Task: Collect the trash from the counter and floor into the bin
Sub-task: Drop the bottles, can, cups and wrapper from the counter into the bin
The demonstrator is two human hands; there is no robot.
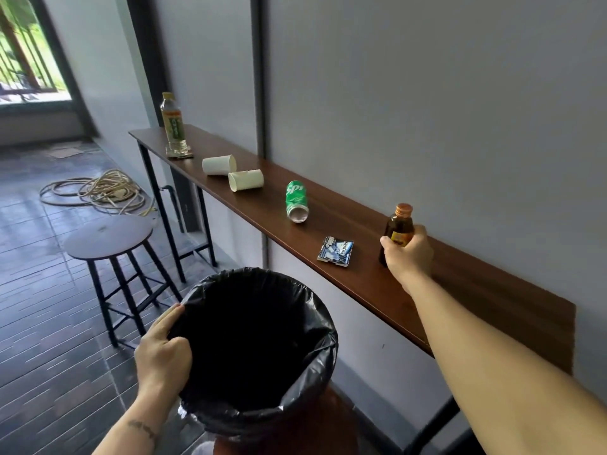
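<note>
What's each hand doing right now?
Left hand: grips the bin rim.
Right hand: grips the brown bottle standing on the counter.

Daylight enters from the window (pixel 26 50) at upper left, which is blown out and pale. The room is otherwise evenly lit, with soft, faint shadows. The bin (pixel 256 349) interior reads as pure black. Wide-angle distortion bends the counter (pixel 345 224) and wall lines; edges look slightly soft.

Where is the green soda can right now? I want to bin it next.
In the head view the green soda can lies on its side mid-counter, between the nearer paper cup and the blue wrapper.
</note>
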